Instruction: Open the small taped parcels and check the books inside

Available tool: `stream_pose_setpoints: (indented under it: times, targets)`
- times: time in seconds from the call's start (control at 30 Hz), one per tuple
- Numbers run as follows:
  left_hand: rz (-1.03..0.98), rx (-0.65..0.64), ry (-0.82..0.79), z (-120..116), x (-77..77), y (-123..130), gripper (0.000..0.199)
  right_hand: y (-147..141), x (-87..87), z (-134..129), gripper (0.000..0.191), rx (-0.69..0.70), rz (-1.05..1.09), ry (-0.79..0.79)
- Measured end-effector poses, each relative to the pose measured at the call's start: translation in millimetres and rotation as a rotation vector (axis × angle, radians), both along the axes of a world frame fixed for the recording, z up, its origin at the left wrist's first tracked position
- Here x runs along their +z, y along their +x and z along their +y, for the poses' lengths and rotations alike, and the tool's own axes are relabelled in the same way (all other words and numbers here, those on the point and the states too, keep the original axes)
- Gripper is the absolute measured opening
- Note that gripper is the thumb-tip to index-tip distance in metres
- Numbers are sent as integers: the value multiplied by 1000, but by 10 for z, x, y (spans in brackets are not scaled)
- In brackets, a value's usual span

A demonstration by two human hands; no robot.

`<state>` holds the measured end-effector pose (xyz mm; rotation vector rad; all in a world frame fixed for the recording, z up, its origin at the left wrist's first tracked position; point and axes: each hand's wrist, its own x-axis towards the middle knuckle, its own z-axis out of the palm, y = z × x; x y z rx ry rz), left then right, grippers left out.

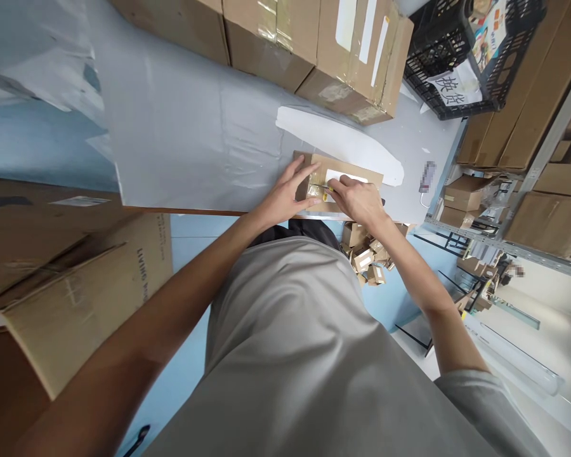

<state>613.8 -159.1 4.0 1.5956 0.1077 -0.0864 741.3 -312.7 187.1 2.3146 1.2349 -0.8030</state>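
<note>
A small brown cardboard box [366, 174] with clear tape and a white label lies at the near edge of the grey table. My left hand [288, 190] rests on the box's left end, its fingers and thumb spread apart. In my right hand [359, 200] is a yellow-handled cutter [325, 188], its fingers wrapped round it and its tip pointing left onto the taped part of the box. Part of the cutter is hidden under the fingers. Just behind the box lies a long white sheet [333, 138].
Large taped cartons [271, 38] line the table's far side, and a black crate [495, 82] stands at the far right. An open carton [99, 285] is at the lower left. Small boxes [364, 257] lie on the floor beyond the near edge. Shelving [528, 184] holds cartons at right.
</note>
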Motion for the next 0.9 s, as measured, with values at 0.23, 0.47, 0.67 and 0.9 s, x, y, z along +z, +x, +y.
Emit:
stream_pose_setpoints:
  times: [0.23, 0.47, 0.67, 0.9]
  targets:
    - [-3, -13, 48, 9, 25, -6, 95, -55, 137, 171, 44, 40, -18, -134]
    - [9, -14, 60, 20, 60, -6, 96, -47, 227, 325, 41, 121, -3, -199]
    - [9, -21, 72, 29, 59, 7, 95, -29, 274, 434, 44, 148, 6, -226]
    - [4, -21, 70, 40, 27, 23, 98, -26, 279, 464, 44, 145, 6, -227]
